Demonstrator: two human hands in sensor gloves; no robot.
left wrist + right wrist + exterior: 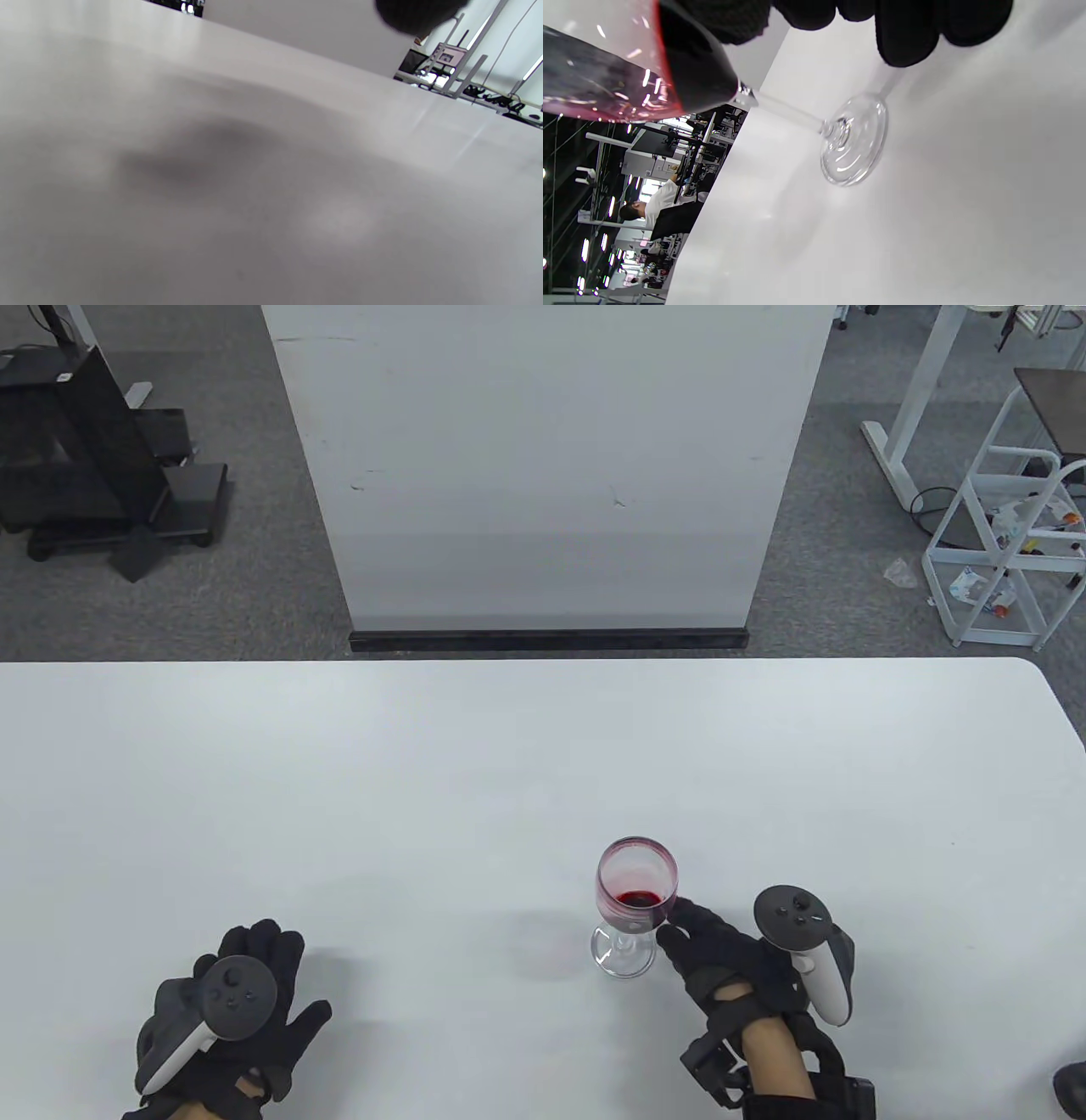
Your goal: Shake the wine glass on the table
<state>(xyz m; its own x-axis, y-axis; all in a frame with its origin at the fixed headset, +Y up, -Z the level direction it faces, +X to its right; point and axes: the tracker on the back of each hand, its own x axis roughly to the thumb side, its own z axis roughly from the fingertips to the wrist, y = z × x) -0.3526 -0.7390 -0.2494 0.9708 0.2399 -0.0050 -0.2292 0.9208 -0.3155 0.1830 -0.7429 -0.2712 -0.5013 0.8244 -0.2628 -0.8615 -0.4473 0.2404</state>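
A wine glass [635,899] with a little red wine stands upright on the white table [475,780], near the front edge and right of centre. My right hand [672,923] is just to its right, with a fingertip [676,909] against the bowl and the thumb near the stem. In the right wrist view the glass [797,114] has its foot flat on the table. One gloved finger [725,19] lies by the bowl and the others hang clear of the stem. My left hand [246,984] rests flat on the table at the front left, fingers spread, holding nothing.
A white upright panel [547,466] stands behind the table's far edge. A white rack [1010,551] and dark equipment [93,458] stand on the floor beyond. The left wrist view shows only bare table [254,169] and one dark fingertip [418,15].
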